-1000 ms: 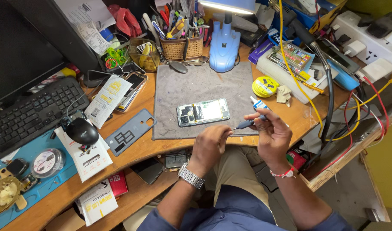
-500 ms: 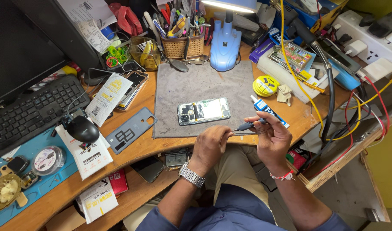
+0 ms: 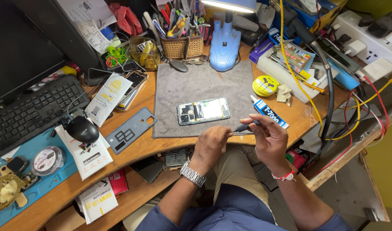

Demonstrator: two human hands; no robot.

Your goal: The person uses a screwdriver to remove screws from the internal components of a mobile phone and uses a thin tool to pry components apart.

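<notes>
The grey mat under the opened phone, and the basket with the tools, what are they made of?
The grey mat looks like soft cloth or felt: matte, fuzzy, with worn, uneven edges. The basket looks like woven cane or wicker: tan strands crossing in a weave, though it could be plastic.

Left hand (image 3: 211, 145) curled, fingertips pinched; right hand (image 3: 269, 139) held just beside it, fingers bent, palm turned inward, wrists raised.

Both hands met at the near edge of the wooden tabletop (image 3: 161, 143): the right hand (image 3: 271, 141) held a small dark screwdriver (image 3: 244, 127), the left hand (image 3: 211, 145) pinching its tip. An opened smartphone (image 3: 203, 111) lay on the grey mat (image 3: 196, 85) just beyond, a glue tube (image 3: 269, 112) beside it.
</notes>
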